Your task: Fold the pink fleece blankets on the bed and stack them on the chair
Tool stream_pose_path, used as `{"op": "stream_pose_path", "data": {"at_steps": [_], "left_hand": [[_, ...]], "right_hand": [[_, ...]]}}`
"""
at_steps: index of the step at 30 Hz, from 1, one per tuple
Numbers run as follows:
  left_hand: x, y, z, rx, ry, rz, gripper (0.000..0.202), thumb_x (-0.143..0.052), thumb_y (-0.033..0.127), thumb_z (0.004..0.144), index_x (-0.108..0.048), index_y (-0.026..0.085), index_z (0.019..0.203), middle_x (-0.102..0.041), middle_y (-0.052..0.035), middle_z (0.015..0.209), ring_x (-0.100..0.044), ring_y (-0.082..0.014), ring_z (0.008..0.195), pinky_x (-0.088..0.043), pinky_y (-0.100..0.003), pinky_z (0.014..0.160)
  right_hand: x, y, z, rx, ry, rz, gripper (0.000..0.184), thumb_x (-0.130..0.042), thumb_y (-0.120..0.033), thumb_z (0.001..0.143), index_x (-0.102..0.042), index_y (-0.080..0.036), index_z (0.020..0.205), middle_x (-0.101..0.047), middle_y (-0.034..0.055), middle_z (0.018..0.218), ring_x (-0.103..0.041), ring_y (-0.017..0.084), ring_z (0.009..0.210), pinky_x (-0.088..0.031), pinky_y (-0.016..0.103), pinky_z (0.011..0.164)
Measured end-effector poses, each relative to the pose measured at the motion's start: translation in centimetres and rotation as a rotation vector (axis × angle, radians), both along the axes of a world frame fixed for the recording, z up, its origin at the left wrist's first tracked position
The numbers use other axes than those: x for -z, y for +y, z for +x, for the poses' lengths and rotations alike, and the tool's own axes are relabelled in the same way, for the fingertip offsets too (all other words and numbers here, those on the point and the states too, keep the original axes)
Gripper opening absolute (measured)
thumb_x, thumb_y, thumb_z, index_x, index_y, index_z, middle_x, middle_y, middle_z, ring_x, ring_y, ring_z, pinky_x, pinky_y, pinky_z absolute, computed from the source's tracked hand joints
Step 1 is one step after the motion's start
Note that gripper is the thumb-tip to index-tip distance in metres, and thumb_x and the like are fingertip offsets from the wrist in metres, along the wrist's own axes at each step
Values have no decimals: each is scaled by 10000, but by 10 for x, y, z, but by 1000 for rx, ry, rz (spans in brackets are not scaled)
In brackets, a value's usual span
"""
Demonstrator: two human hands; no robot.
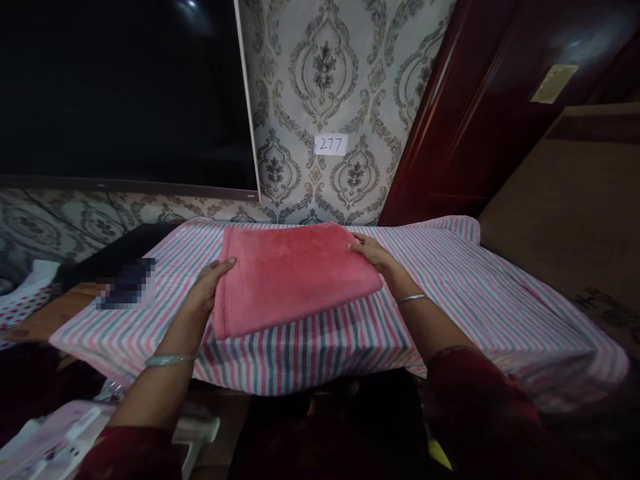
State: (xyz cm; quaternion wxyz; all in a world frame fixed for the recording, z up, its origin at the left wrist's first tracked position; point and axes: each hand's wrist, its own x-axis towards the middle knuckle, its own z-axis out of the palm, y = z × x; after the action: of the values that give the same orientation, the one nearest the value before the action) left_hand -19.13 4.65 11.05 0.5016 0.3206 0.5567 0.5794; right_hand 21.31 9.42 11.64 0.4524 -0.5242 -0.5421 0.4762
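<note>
A folded pink towel [293, 273] lies on a table covered with a pink, grey and white striped cloth [475, 293]. My left hand [207, 287] grips the towel's left edge, thumb on top and fingers curled under it. My right hand [373, 257] rests on the towel's right edge, fingers laid over the top at the far corner. Both wrists wear a thin bangle, and both sleeves are dark red.
A large dark screen [120, 93] hangs on the patterned wall, beside a paper label reading 277 [331, 144]. A dark red wooden door [475, 100] stands at right. A white and pink object [55, 440] sits low at left. A blurred dark patch [127, 283] lies on the cloth.
</note>
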Motion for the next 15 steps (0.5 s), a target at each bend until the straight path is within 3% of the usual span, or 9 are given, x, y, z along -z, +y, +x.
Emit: {"op": "stream_pose_path", "data": {"at_steps": [3, 6, 9, 12, 15], "left_hand": [[12, -6, -8, -85, 97, 3, 651, -854, 322, 674, -630, 135, 1255, -776, -111, 1018, -742, -314, 975, -635, -438, 848], [28, -11, -17, -21, 101, -95, 611, -849, 293, 660, -659, 128, 1217, -771, -151, 1070, -729, -338, 1030, -636, -440, 846], [39, -7, -25, 80, 40, -91, 545, -840, 271, 640, -699, 138, 1150, -770, -159, 1097, -731, -329, 1030, -633, -411, 858], [39, 8, -29, 134, 15, -90, 469, -809, 325, 672, -721, 129, 1089, -779, -149, 1057, -746, -293, 979, -624, -373, 865], [30, 28, -27, 105, 18, -165, 428, -800, 379, 693, -737, 116, 1024, -784, -158, 955, -753, -296, 897, -628, -389, 839]], "right_hand": [[11, -5, 1, 13, 38, -41, 722, -693, -221, 789, -484, -191, 1479, -744, 88, 1175, -720, 213, 902, -588, 368, 871], [36, -11, 1, -5, 8, -234, 776, -722, -191, 763, -453, -145, 1490, -721, 139, 1229, -726, 237, 952, -574, 418, 940], [54, -9, 0, -48, -1, -289, 704, -782, -282, 777, -520, -136, 1414, -709, 163, 1249, -722, 262, 1008, -552, 459, 986], [55, 4, -6, -95, 44, -249, 529, -746, -432, 851, -614, -138, 1271, -733, 163, 1187, -721, 266, 1022, -550, 458, 987], [47, 24, -19, -137, 40, -251, 422, -669, -486, 913, -668, -126, 1133, -761, 159, 1065, -727, 256, 972, -559, 444, 967]]}}
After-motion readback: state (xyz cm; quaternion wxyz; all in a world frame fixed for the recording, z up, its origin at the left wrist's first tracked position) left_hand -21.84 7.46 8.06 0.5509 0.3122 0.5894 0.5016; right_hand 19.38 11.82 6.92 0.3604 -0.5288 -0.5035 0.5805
